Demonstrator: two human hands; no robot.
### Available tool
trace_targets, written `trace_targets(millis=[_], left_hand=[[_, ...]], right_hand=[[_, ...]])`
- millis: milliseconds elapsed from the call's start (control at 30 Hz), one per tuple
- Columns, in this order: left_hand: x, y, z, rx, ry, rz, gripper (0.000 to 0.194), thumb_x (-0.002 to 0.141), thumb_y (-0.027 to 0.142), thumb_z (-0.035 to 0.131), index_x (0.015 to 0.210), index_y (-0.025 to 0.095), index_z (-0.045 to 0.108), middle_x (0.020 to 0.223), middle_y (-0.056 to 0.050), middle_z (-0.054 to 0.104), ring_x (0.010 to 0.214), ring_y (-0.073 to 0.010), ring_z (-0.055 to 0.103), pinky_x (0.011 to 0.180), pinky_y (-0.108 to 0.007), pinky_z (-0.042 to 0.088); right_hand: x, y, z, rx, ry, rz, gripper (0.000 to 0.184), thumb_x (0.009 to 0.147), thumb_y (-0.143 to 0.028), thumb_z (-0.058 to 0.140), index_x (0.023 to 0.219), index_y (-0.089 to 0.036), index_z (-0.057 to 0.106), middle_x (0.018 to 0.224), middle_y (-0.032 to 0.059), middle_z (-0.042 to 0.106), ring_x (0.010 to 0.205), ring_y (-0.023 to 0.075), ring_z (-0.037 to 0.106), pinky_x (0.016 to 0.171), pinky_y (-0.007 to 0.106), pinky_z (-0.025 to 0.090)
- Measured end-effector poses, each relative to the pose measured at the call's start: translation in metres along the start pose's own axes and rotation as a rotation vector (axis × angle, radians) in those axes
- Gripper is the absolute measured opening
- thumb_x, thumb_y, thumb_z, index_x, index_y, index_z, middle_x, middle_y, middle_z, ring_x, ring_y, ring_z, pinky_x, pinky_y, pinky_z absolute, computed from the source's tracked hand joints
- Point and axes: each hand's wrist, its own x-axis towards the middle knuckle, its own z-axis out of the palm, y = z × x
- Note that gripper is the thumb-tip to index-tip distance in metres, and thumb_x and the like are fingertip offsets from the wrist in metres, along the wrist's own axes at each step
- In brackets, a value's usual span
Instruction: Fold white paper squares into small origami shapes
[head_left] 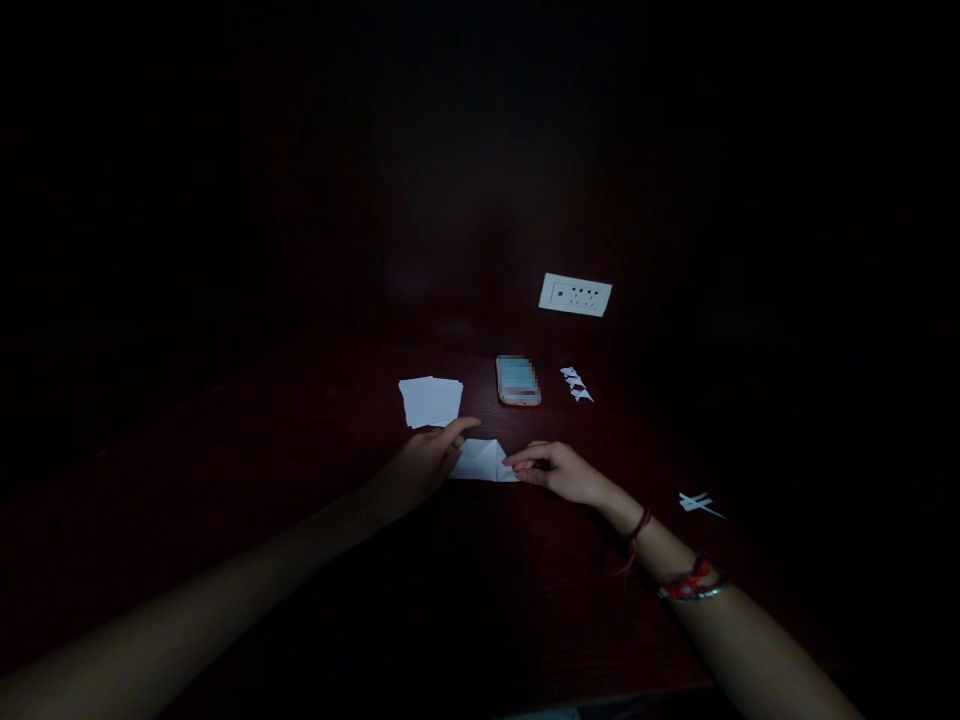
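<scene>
A small folded white paper [480, 461] lies on the dark red wooden table [300, 500]. My left hand [424, 462] rests on the paper's left edge, fingers curled, index finger stretched over its top. My right hand [559, 470] presses on the paper's right edge with fingertips pinched together. Red string bracelets and a metal bangle [694, 585] sit on my right wrist.
A stack of white paper squares [430, 401] lies just beyond my left hand. A phone [517, 380] lies behind the folded paper. Small folded paper pieces [576, 384] sit right of the phone, more paper scraps [697, 502] at the far right. A white wall socket [575, 295] is behind.
</scene>
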Motion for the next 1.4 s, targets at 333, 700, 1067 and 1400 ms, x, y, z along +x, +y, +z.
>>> trace_targets(millis=[333,700,1067,1400], left_hand=[[0.005,-0.002,-0.002,-0.049,0.009,-0.03,0.02,0.08,0.016,0.037,0.099,0.02,0.04,0.079,0.001,0.055,0.071,-0.0124,0.053,0.063,-0.022,0.04],[0.009,-0.004,0.001,-0.013,-0.053,0.0,0.013,0.083,0.019,0.033,0.09,0.019,0.044,0.075,0.001,0.054,0.066,-0.0118,0.052,0.059,-0.022,0.039],[0.007,-0.001,0.006,0.428,-0.015,0.242,0.022,0.077,0.012,0.045,0.096,0.02,0.052,0.129,-0.005,0.03,0.112,-0.0241,0.033,0.084,-0.04,0.034],[0.004,-0.02,0.009,0.528,0.048,0.068,0.036,0.08,0.035,0.046,0.115,0.027,0.044,0.13,-0.007,0.028,0.115,-0.0306,0.027,0.085,-0.046,0.03]], right_hand=[[-0.002,-0.002,0.0,-0.215,0.185,-0.006,0.035,0.073,-0.014,0.045,0.108,-0.017,0.053,0.069,-0.0009,0.058,0.057,0.0079,0.048,0.059,0.02,0.039],[-0.008,-0.016,-0.001,-0.677,0.087,-0.003,0.037,0.074,-0.015,0.046,0.109,-0.023,0.051,0.086,0.0044,0.053,0.077,0.0142,0.05,0.069,0.025,0.038],[-0.009,-0.023,0.001,-0.734,0.018,-0.106,0.033,0.082,-0.035,0.042,0.11,-0.019,0.049,0.094,0.0065,0.053,0.092,0.0183,0.044,0.081,0.033,0.032],[-0.011,-0.03,-0.002,-0.696,-0.087,-0.119,0.044,0.076,-0.046,0.046,0.112,-0.021,0.049,0.088,0.0064,0.048,0.082,0.0176,0.048,0.073,0.031,0.036]])
